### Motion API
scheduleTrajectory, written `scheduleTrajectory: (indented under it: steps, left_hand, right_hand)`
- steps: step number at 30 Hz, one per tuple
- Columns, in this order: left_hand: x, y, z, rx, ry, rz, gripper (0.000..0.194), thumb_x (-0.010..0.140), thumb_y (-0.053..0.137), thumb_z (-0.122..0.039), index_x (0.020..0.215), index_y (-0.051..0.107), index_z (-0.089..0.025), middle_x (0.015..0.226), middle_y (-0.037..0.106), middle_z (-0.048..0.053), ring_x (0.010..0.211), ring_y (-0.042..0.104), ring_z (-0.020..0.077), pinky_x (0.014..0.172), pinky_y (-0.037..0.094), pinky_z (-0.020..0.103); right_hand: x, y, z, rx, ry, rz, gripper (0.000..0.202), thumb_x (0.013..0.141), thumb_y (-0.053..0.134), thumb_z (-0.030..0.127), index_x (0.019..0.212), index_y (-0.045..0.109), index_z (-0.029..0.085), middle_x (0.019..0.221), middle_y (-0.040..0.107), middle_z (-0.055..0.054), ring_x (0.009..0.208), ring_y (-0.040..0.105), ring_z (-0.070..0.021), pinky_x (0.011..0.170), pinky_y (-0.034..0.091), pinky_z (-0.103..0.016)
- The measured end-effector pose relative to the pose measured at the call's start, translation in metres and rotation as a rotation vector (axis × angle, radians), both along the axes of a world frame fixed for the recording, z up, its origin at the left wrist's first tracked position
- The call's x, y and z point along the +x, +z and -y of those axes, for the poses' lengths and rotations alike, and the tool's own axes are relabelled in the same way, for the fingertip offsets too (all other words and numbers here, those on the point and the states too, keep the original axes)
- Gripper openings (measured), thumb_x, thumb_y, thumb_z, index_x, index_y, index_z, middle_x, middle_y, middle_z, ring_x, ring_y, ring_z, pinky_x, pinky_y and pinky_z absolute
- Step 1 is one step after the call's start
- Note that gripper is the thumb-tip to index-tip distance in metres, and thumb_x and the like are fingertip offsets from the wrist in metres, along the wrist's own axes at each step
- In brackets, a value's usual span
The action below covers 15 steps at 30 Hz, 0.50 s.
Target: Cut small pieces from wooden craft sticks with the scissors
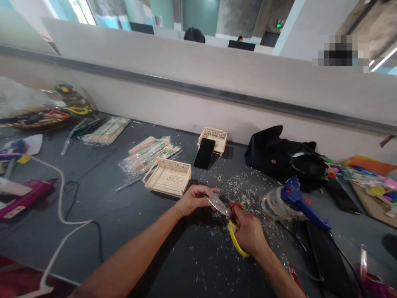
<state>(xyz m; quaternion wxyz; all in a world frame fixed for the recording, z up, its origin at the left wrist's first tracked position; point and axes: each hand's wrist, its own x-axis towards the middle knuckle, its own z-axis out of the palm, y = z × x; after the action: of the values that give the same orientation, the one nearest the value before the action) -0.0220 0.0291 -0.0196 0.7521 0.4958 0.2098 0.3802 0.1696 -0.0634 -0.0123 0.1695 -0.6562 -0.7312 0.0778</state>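
My right hand [249, 231] grips a pair of scissors [219, 204] by its yellow and red handles, the metal blades pointing up and left. At the blade tips is my left hand [196, 199], thumb and fingers pinched together. Whatever sits between those fingertips is too small or hidden to make out. Just left of that hand stands a small bench-like model of thin wooden sticks [169, 179], with tiny bits on its slats. Pale scraps [242, 190] lie scattered on the dark table around both hands.
A phone [205, 153] leans on a second stick model [218, 140] by the partition. Plastic-wrapped stick bundles [151, 153] lie left. A blue glue gun [302, 203] rests on a clear tub [274, 203] beside a black bag [279, 155]. A white cable [63, 194] crosses the left side.
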Motion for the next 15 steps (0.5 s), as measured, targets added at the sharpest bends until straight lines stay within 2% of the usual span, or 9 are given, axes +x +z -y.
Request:
scheduleTrajectory:
  steps: [4, 8, 12, 15]
  left_hand:
    - [-0.0001, 0.0002, 0.0004, -0.003, -0.018, 0.008, 0.031, 0.059, 0.080, -0.040, 0.068, 0.068, -0.013, 0.077, 0.073, 0.011, 0.116, 0.053, 0.0340, 0.075, 0.052, 0.037]
    - [0.0003, 0.0031, 0.0011, 0.006, -0.020, -0.012, 0.029, 0.062, 0.078, -0.039, 0.070, 0.068, -0.012, 0.076, 0.073, 0.010, 0.092, 0.065, 0.0282, 0.076, 0.052, 0.038]
    - [0.0013, 0.0036, 0.0006, -0.012, -0.015, -0.018, 0.030, 0.060, 0.079, -0.038, 0.070, 0.068, -0.013, 0.081, 0.073, 0.009, 0.071, 0.067, 0.0202, 0.077, 0.052, 0.038]
    - [0.0013, 0.0023, -0.0003, -0.021, -0.023, -0.030, 0.035, 0.056, 0.081, -0.041, 0.070, 0.067, -0.013, 0.090, 0.073, 0.010, 0.074, 0.067, 0.0218, 0.073, 0.052, 0.038]
  right_hand:
    - [0.0003, -0.0024, 0.0009, 0.022, -0.006, -0.031, 0.008, 0.059, 0.048, 0.017, 0.065, 0.048, 0.023, 0.050, 0.051, 0.004, 0.043, 0.044, -0.0104, 0.046, 0.025, -0.020]
    - [0.0007, -0.0039, -0.0005, 0.039, -0.019, -0.035, 0.006, 0.060, 0.047, 0.017, 0.064, 0.048, 0.023, 0.048, 0.050, 0.004, 0.043, 0.044, -0.0106, 0.046, 0.025, -0.020]
    - [0.0008, -0.0012, -0.0031, 0.013, -0.037, -0.017, 0.007, 0.060, 0.047, 0.018, 0.065, 0.048, 0.022, 0.049, 0.049, 0.005, 0.043, 0.042, -0.0103, 0.046, 0.024, -0.020]
    - [-0.0001, 0.0025, -0.0033, -0.004, -0.023, 0.002, 0.005, 0.061, 0.046, 0.020, 0.065, 0.046, 0.023, 0.047, 0.045, 0.005, 0.041, 0.038, -0.0100, 0.045, 0.023, -0.020]
